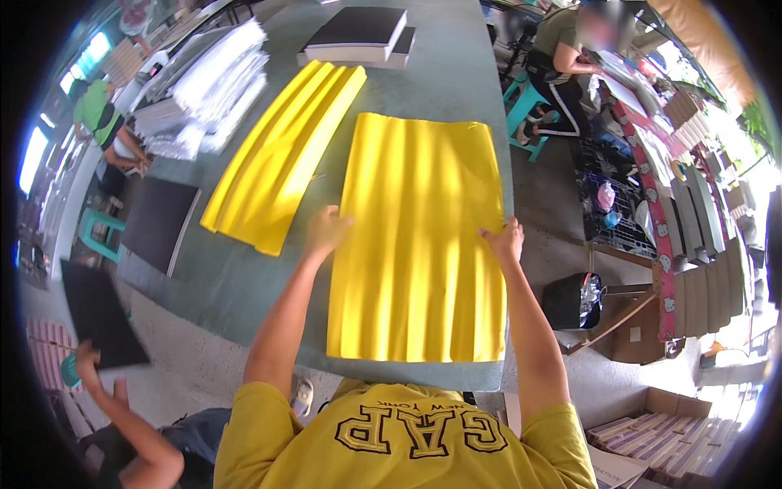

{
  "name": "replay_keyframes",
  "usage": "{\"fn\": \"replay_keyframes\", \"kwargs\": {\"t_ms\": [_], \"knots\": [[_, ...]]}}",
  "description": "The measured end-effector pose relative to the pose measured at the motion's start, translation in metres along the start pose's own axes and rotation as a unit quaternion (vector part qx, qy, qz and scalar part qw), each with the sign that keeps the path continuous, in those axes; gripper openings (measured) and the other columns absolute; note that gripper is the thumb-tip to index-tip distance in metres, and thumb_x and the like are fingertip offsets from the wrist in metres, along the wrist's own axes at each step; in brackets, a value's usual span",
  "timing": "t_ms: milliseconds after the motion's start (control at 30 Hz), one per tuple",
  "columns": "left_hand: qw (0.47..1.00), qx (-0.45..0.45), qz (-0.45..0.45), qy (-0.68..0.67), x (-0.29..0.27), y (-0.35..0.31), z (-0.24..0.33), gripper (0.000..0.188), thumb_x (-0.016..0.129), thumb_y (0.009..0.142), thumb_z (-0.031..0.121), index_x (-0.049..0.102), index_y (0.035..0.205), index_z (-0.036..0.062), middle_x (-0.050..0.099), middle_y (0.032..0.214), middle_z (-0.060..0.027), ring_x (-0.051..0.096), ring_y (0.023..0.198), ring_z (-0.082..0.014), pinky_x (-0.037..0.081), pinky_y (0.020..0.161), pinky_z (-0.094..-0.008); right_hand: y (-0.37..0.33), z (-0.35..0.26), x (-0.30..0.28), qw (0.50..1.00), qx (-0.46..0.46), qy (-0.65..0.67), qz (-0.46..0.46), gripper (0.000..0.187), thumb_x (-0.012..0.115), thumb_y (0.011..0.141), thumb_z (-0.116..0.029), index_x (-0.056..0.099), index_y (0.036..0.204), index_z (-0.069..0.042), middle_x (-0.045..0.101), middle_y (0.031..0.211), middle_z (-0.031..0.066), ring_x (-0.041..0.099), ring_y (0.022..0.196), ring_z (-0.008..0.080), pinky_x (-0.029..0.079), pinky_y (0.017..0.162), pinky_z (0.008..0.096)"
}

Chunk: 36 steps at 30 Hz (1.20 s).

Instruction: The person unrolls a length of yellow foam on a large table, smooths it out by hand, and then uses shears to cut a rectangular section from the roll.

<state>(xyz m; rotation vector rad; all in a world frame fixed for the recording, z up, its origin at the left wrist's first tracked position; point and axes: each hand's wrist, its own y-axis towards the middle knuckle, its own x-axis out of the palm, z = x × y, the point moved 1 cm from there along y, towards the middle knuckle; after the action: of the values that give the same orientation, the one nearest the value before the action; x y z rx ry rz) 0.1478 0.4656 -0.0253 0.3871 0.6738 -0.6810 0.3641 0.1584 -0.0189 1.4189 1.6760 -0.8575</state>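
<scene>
Yellow rippled paper sheet [419, 244], large and rectangular with lengthwise waves, lies flat on the grey-green desk [456, 81], right in front of the person and reaching close to the near edge. The left hand [326, 231] rests on the sheet's left edge, about halfway along it, fingers curled over the margin; whether it pinches the paper or only presses on it cannot be told. The right hand [505, 242] sits on the opposite, right edge at about the same height, fingers spread on the paper near the desk's right side; its grip cannot be told either. Both bare forearms come up from the lower edge, out of the sleeves of a yellow shirt [407, 440].

Just to the left, apart from the first sheet, a second yellow rippled sheet [281, 155] lies at a slant on the desk. Beyond it stands a heap of white paper stacks [208, 85], and at the far end of the desk a pile of dark flat boards with pale edges [362, 37]. A black board [159, 224] lies at the desk's left edge.

At lower left another person's hand holds a black sheet [102, 314]. A person in a green top [98, 114] works at far left, and another person sits on a teal stool [529, 102] at upper right. A black bin [573, 300] stands on the floor at right, beside cardboard boxes [652, 432].
</scene>
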Motion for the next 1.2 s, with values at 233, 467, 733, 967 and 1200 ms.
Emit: {"fn": "replay_keyframes", "kwargs": {"t_ms": [233,467,733,967,1200], "knots": [[0.893,-0.184,-0.219,-0.346,-0.014,0.023,0.009,0.023,0.062,0.077,0.008,0.056,0.097,-0.0024,0.061,0.086,-0.0086,0.059,0.076,-0.0165,0.048,0.067,-0.0283,0.017,-0.005,-0.027,0.927,0.079,0.256,-0.264,0.051,0.076,0.066,-0.018,0.053,0.106,0.004,0.060,0.099,0.0185,0.061,0.085,0.0265,0.049,0.077,0.0348],[0.779,-0.224,-0.259,-0.526,-0.018,0.023,0.023,0.027,0.057,0.080,0.008,0.054,0.105,-0.0009,0.061,0.095,-0.0086,0.061,0.081,-0.0194,0.050,0.072,-0.0318,0.021,0.016,-0.021,0.676,0.204,0.579,-0.408,0.037,0.068,0.073,-0.010,0.054,0.104,0.005,0.061,0.099,0.0137,0.061,0.088,0.0233,0.050,0.078,0.0363],[0.781,-0.195,-0.239,-0.543,-0.031,0.045,0.021,0.013,0.057,0.080,0.004,0.061,0.092,0.0025,0.063,0.092,-0.0070,0.060,0.082,-0.0171,0.050,0.072,-0.0310,0.023,-0.007,-0.046,0.692,0.115,0.595,-0.393,0.031,0.065,0.076,-0.007,0.055,0.105,0.000,0.061,0.099,0.0103,0.061,0.091,0.0216,0.049,0.082,0.0357],[0.819,0.051,-0.246,-0.516,-0.121,0.125,0.109,0.026,0.057,0.081,0.007,0.056,0.106,0.0027,0.061,0.102,-0.0073,0.057,0.092,-0.0169,0.043,0.084,-0.0297,0.062,-0.096,-0.179,0.757,-0.216,0.576,-0.218,0.016,0.066,0.076,-0.008,0.063,0.089,-0.001,0.064,0.082,0.0036,0.059,0.074,0.0106,0.047,0.071,0.0267],[0.915,0.182,-0.132,-0.334,-0.179,0.083,0.160,0.019,0.059,0.079,0.008,0.062,0.098,0.0053,0.063,0.094,-0.0018,0.055,0.089,-0.0101,0.040,0.083,-0.0266,0.015,-0.102,-0.268,0.894,-0.336,0.289,-0.071,0.018,0.069,0.069,-0.002,0.065,0.086,0.000,0.065,0.083,0.0017,0.056,0.075,0.0056,0.046,0.072,0.0231]]}}
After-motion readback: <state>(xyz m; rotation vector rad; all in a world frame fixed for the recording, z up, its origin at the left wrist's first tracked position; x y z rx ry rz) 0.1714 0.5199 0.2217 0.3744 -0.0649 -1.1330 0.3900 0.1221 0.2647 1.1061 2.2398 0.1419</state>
